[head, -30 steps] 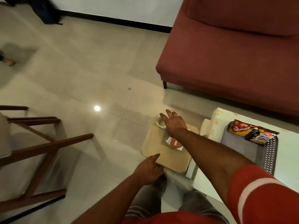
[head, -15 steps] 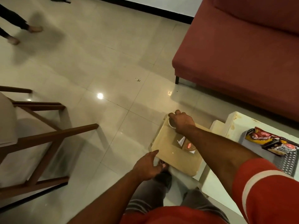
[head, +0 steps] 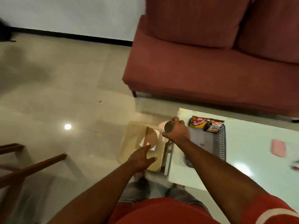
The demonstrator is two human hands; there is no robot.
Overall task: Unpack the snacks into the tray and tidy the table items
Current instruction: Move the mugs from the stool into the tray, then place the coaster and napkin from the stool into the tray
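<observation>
Gripping a patterned paper cup in the closed right hand, frame centre, tilted between low tan stool and white table. Hovering left hand spread and empty. Best levelling the cup while carrying it tableward.

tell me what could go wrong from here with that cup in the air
The right hand holds the paper cup tipped on its side above the beige tray; anything inside could spill. It is also close to the white table edge and might clip it. The open left hand is not steadying the tray.
</observation>
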